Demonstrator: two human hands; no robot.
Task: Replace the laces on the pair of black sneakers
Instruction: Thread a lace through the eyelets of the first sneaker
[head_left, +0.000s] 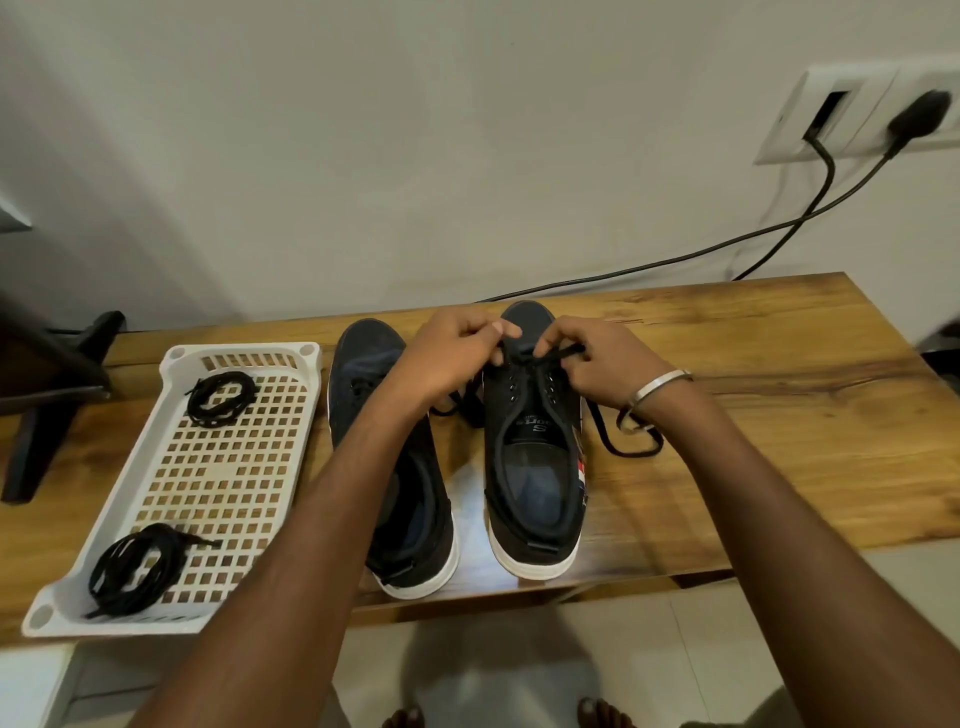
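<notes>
**Lace at the lowest eyelets of the right-hand sneaker**

The lace (540, 356) crosses the toe-end eyelets of the right-hand sneaker (532, 441), and both hands are on it there. The left hand (457, 353) pinches one strand between thumb and curled fingers just over the front of the eyelet rows; the right hand (597, 364) pinches the other strand, its fingers folded round a short black length that sticks out sideways. The upper eyelets on this shoe are bare, and loose lace trails onto the table (779, 389) on both sides of the shoe, one loop lying under the right wrist. Whether this lace is coming out or going in cannot be told; my reading is that only the bottom row is threaded. The next move would call for a steady pull or feed through 1 eyelet at a time, keeping the 2 ends even.

Both sneakers stand upright on their soles, side by side near the table's front edge, long axes running away from the person: heels toward the viewer, toes toward the wall. The left-hand sneaker (384, 415) is partly hidden by the left forearm.

Beside it lies a white perforated basket (306, 395) holding 2 coiled black laces, one at the far end (221, 397) and one at the near end (137, 569).
</notes>
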